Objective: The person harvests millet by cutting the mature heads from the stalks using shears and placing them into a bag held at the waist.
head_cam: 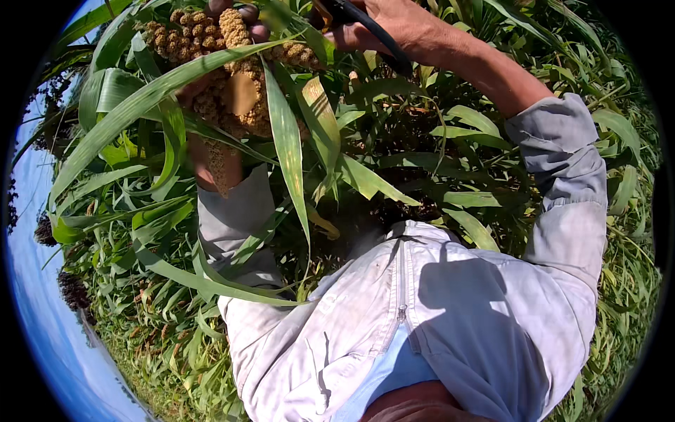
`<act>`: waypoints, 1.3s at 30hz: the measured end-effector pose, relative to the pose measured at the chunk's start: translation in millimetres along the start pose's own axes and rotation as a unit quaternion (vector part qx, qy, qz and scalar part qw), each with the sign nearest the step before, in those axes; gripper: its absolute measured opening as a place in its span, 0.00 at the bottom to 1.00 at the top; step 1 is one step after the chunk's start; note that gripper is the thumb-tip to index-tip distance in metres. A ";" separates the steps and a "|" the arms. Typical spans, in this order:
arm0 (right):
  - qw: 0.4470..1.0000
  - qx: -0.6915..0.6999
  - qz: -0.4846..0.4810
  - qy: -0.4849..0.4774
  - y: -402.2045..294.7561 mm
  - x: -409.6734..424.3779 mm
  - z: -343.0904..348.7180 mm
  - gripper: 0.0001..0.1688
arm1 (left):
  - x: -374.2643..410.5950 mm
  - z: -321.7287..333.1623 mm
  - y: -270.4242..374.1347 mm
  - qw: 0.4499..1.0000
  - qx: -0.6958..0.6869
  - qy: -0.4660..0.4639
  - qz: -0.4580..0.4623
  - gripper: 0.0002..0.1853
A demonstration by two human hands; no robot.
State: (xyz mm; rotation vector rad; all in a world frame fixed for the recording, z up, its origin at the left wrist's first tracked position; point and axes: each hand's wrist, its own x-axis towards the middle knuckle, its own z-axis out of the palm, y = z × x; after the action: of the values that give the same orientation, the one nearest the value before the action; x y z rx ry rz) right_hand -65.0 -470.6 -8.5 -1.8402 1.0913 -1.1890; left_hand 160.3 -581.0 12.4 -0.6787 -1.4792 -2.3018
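Several thick, seed-covered millet heads (232, 79) are bunched in my left hand (194, 92) at the upper left. Its fingertips show at the top edge, and long green leaves cross in front of the bunch. One thinner head hangs down over the wrist. My right hand (393, 26), at the top centre, is closed around a hand tool with a black curved handle (377, 32). A small orange part of the tool shows beside the fingers. Leaves and the top edge of the picture hide its working end, close to the right side of the bunch.
Dense millet plants (469, 126) surround me, with long leaves (287, 142) hanging between my forearms. More seed heads stand among the foliage at the lower left. Dark shade lies under the leaves in front of my jacket (316, 358). Trees and sky show at the left rim.
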 end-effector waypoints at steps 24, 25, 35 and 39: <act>0.883 -0.270 0.121 0.364 -47.3 -37.0 10.4 0.15 | -108.5 40.6 8.4 0.989 -0.103 -0.032 -0.099 0.30; 0.884 -0.269 0.120 0.364 -64.3 -49.8 14.8 0.15 | -108.6 40.5 0.1 0.990 -0.118 -0.035 -0.070 0.31; 0.824 -0.293 0.201 0.442 -233.5 -229.5 109.4 0.15 | -68.6 118.4 -113.6 0.975 -0.007 -0.052 -0.216 0.31; 0.733 -0.291 0.286 0.545 -269.4 -327.3 160.1 0.15 | -31.8 157.5 -193.3 0.911 -0.018 -0.218 -0.349 0.32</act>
State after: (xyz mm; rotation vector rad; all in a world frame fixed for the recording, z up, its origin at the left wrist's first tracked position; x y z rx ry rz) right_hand 84.4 -46.8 50.0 -0.8076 2.6942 -1.6297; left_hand 123.4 -357.4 -96.5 -0.8073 -2.1713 -2.8219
